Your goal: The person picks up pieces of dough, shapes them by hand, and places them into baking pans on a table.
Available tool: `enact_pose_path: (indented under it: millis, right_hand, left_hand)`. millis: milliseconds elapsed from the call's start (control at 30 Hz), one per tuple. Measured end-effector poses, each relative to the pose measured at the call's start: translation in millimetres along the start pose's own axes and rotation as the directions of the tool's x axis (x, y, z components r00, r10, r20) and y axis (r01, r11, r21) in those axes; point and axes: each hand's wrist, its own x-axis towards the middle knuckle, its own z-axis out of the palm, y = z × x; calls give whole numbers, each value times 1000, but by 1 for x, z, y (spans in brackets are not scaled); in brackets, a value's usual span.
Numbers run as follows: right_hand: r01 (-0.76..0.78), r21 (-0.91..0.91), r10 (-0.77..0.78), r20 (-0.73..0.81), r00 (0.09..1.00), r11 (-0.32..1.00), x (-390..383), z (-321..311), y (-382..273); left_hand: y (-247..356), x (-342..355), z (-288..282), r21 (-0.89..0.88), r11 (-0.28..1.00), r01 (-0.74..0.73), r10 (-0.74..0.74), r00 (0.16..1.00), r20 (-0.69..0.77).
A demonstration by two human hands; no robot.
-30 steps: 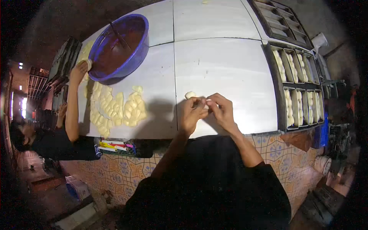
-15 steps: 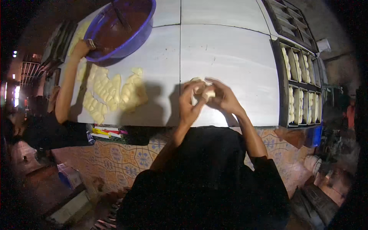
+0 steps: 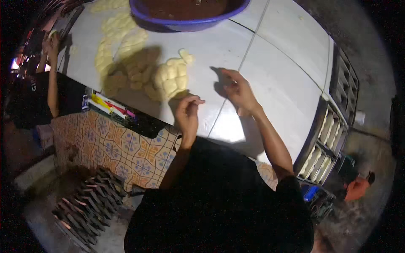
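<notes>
Seen from above, a cluster of pale dough pieces (image 3: 171, 80) lies on a white tabletop (image 3: 282, 76) at 11 o'clock from the middle of the view, with more dough pieces beyond it toward 10 o'clock. The dough looks soft, light and a little tacky, likely to dent or stretch under a pinch; a good hold would be fingertips and thumb around a single lobe at the cluster's near edge, lifted gently where lobes join. The person's left hand (image 3: 187, 114) is just beside that edge, fingers loosely curled toward 1 o'clock, apparently holding nothing. The right hand (image 3: 241, 95), at 1 o'clock, is released too, its half-bent fingers pointing toward 11 o'clock above the table, palm turned inward. The left forearm (image 3: 175, 162) comes in from 7 o'clock, the right forearm (image 3: 272, 137) from 5. A purple-rimmed basin (image 3: 185, 26) stands at 12; dark compartmented trays (image 3: 312, 134), some filled with dough, sit toward 3 and 4.
</notes>
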Motion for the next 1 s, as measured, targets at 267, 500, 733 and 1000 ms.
enact_pose_path:
  millis: [267,500,733,1000]
  right_hand:
    - [127,-318,-32,289,957,939,140,73,-8]
    - [30,242,-11,-78,997,970,32,60,16]
    - [-105,520,283,-275,919,847,-73,1,-33]
    - [160,182,-63,-448,892,970,-80,-6,-15]
  left_hand:
    - [25,7,-12,194,981,-9,-9,996,91]
    - [21,12,1,72,997,23,-25,999,21]
    - [35,-9,60,-23,1000,14,-3,909,417]
    - [38,-29,84,196,981,1,-64,947,314]
